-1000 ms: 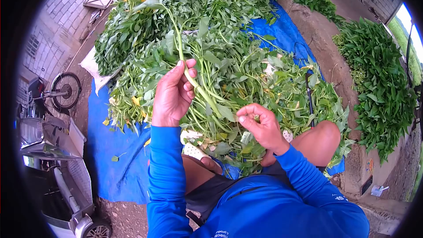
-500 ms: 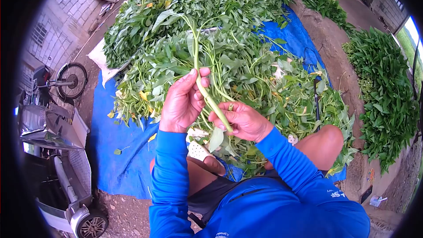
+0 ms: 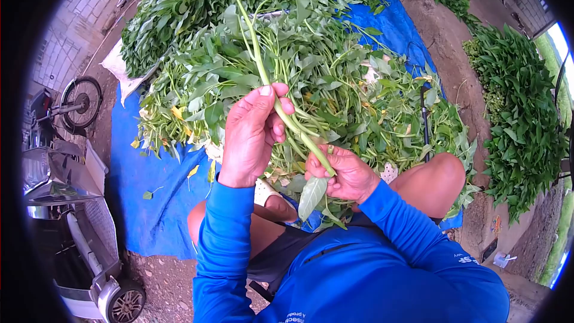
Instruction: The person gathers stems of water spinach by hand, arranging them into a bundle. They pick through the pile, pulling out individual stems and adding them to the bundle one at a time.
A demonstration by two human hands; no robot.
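Outdoor yard, bare dirt ground (image 3: 445, 54), block wall (image 3: 63, 45) at left. A blue tarp (image 3: 149, 191) lay spread under a big heap of leafy greens (image 3: 359, 90). You sat at its near edge, knees bare. Your left hand (image 3: 251, 134) was closed around a long green stem (image 3: 299, 133) partway up, thumb over it, apparently to keep it raised clear of the heap. Its leafy top arched away over the pile. Your right hand (image 3: 345, 174) pinched the same stem's lower end, fingers curled tight, with a pale leaf (image 3: 312, 196) dangling just below the grip. A second bank of greens (image 3: 520, 113) lay well apart on your right, off the tarp. A motorcycle wheel (image 3: 81, 103) stood near the wall, left of the tarp.
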